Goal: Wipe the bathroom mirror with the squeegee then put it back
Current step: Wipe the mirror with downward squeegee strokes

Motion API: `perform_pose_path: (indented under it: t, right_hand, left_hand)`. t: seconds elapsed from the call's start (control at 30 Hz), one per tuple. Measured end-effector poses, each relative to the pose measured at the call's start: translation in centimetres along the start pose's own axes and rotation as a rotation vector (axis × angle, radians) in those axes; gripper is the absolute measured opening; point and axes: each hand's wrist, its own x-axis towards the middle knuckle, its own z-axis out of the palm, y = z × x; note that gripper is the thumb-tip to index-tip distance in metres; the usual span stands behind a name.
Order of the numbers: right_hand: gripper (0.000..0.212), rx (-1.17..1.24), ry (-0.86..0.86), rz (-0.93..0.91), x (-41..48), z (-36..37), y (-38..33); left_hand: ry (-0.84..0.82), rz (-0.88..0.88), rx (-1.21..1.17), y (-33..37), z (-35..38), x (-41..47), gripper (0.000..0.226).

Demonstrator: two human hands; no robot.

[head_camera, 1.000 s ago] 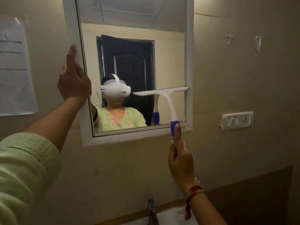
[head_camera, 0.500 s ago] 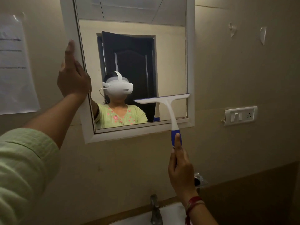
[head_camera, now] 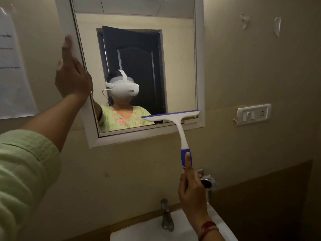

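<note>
Holding the squeegee (head_camera: 179, 133) in your right hand (head_camera: 192, 193), you have the fingers curled round the bottom of its blue handle (head_camera: 185, 153), with the index finger (head_camera: 187, 161) laid straight up the handle's back, tip pointing toward the blade (head_camera: 171, 116). The other fingers wrap the far side, hidden from the camera, so how the thumb sits can't be told. Blade lies across the lower right of the mirror (head_camera: 178, 63), low on the glass, just above the bottom rail of the frame (head_camera: 139, 137). Its right end is at the frame's right inner edge and its left end dips a bit lower. White neck runs down over the bottom rail to your hand, which is below the mirror, above the sink (head_camera: 149, 230) and just right of the tap (head_camera: 167, 216). Red threads (head_camera: 208, 226) on that wrist. Your left hand (head_camera: 71, 77) is flat on the frame's left side, fingers straight, together, pointing up, pressed to it, nothing held. Whether the thumb hooks the inner edge can't be told. Green sleeve (head_camera: 24, 171) at bottom left. Paper (head_camera: 13, 75) on the wall left of the mirror, switch plate (head_camera: 252, 114) to its right.
</note>
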Motion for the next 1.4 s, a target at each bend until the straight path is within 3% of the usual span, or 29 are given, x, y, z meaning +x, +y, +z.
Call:
perform_pose_path:
  t: [0.87, 0.97, 1.13, 1.4]
  right_hand:
    - [0.083, -0.048, -0.019, -0.078, -1.3, -0.5, 1.7]
    - [0.079, -0.030, -0.019, -0.091, -1.2, -0.6, 1.7]
    - [0.053, 0.152, 0.025, -0.111, -1.6, -1.3, 1.3]
    - [0.049, 0.202, 0.056, -0.163, -1.1, -2.1, -1.8]
  left_hand:
    - [0.018, 0.029, -0.030, 0.2, 0.0, -0.2, 0.046]
    - [-0.005, 0.026, -0.021, 0.0, -0.1, -0.1, 0.047]
    - [-0.021, 0.010, -0.005, 0.3, -0.1, -0.1, 0.047]
    - [-0.004, 0.016, 0.006, 0.5, -0.3, -0.3, 0.047]
